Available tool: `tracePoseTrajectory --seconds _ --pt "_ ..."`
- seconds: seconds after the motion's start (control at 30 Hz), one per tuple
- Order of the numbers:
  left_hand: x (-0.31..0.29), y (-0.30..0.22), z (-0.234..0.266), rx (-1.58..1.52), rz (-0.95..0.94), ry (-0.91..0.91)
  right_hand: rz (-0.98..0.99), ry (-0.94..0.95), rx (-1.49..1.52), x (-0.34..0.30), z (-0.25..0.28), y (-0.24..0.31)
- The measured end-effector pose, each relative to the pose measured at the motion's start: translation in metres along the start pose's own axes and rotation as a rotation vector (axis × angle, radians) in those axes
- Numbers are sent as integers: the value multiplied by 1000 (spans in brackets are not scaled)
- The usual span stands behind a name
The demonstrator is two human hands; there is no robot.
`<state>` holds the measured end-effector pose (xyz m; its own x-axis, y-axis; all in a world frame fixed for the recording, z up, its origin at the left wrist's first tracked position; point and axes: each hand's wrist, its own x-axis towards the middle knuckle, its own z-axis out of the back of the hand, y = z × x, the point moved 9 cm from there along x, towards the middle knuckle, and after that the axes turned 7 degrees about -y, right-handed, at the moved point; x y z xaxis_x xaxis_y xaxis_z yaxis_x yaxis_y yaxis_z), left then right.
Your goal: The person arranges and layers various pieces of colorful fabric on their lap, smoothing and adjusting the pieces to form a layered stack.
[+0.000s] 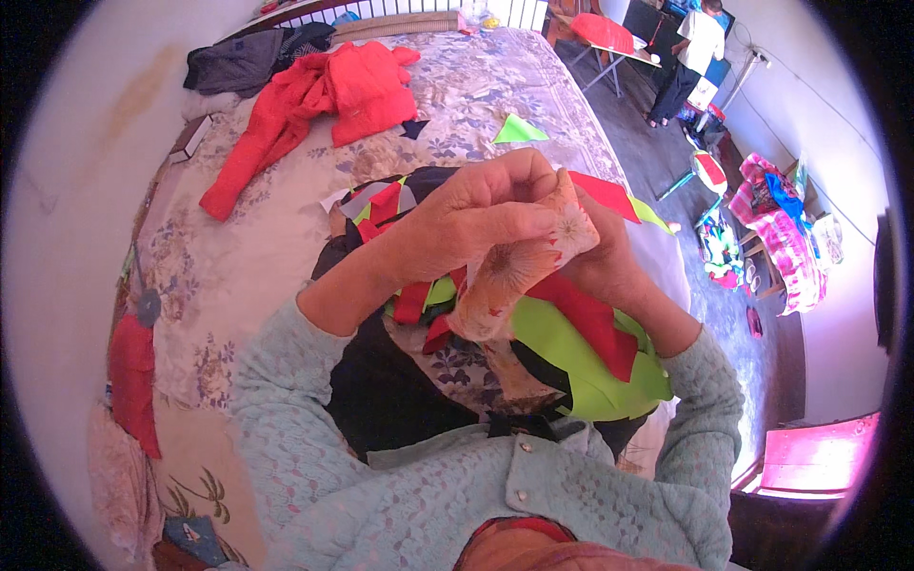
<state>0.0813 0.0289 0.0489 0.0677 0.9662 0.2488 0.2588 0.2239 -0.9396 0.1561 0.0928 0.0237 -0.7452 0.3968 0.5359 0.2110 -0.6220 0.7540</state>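
Between the thumb and bent fingers of my left hand (481,211), the upper edge of a pale floral cloth piece (514,271) with orange and red print is pinched. My right hand (609,262) grips the same cloth from its right side, its fingertips mostly hidden behind the fabric. The cloth hangs down in front of my chest, above my lap. Below it lie red fabric strips (595,324), a lime-green fabric piece (609,376) and black fabric (390,390). More red, green and grey scraps sit behind my left wrist.
I am at a bed with a floral bedspread (257,285). A red fleece garment (314,100) lies at the far left near dark folded clothes (233,62). A green scrap (519,128) rests farther back. Across the floor, a person (700,48) stands near a red-topped folding table (605,33).
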Motion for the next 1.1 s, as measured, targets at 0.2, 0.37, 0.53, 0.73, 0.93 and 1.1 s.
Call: tracePoseTrajectory --seconds 0.2,0.37,0.53,0.73,0.93,1.1 --pt "-5 -16 2 -4 -50 -113 137 -97 -201 8 50 10" --pt "-3 -22 -2 -103 -102 -38 32 -361 -46 -9 98 7" --pt "17 -8 -1 23 -8 -143 13 -566 98 -26 139 8" --pt "59 15 0 77 39 -95 119 -697 -224 -34 184 18" --pt "89 7 -15 155 -127 -44 665 -701 -920 -60 193 128" --pt "82 34 3 405 117 158 312 36 -892 -83 138 101"
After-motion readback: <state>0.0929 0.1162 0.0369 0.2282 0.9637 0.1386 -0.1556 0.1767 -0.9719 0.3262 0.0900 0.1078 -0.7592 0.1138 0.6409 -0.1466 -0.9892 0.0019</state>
